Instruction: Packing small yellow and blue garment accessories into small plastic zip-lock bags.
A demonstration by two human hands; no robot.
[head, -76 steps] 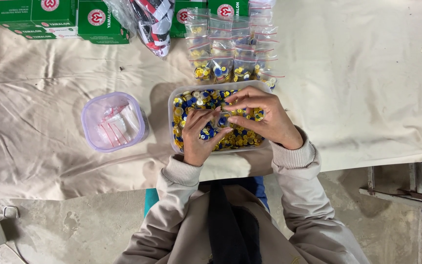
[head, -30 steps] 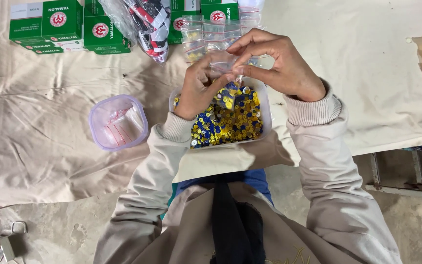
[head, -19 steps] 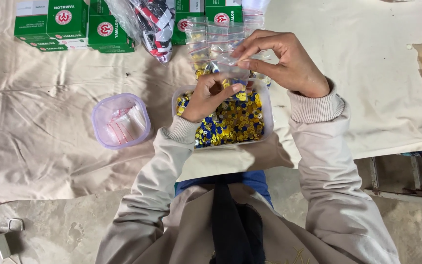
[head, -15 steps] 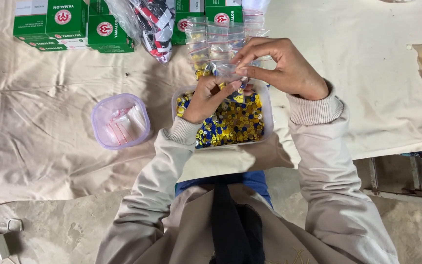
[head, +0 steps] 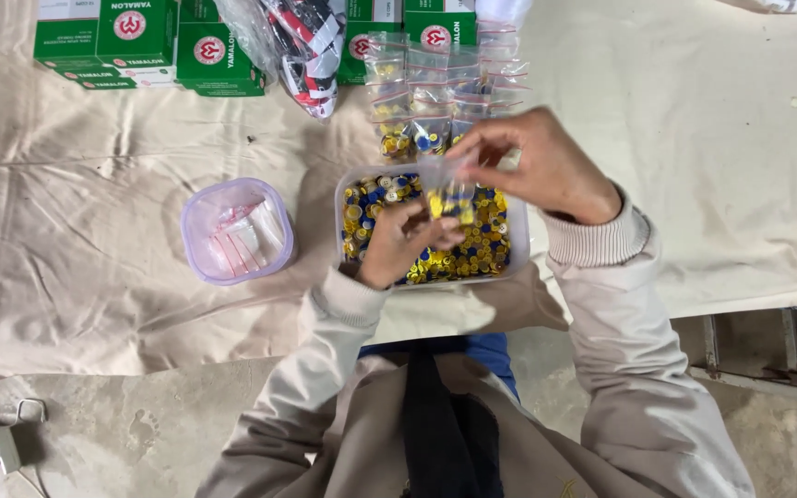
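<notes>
Sitting on the cloth-covered table, a lilac tub of empty bags lies left. Beside it, the left hand pinches yellow pieces over the clear tray of blue and yellow buttons. Above, the right hand has its grip closed on a small clear bag.

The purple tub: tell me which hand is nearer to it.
Left. The left hand is over the tray of caps, just right of the purple tub with a gap between. The right hand is farther right, holding a small clear bag.
</notes>
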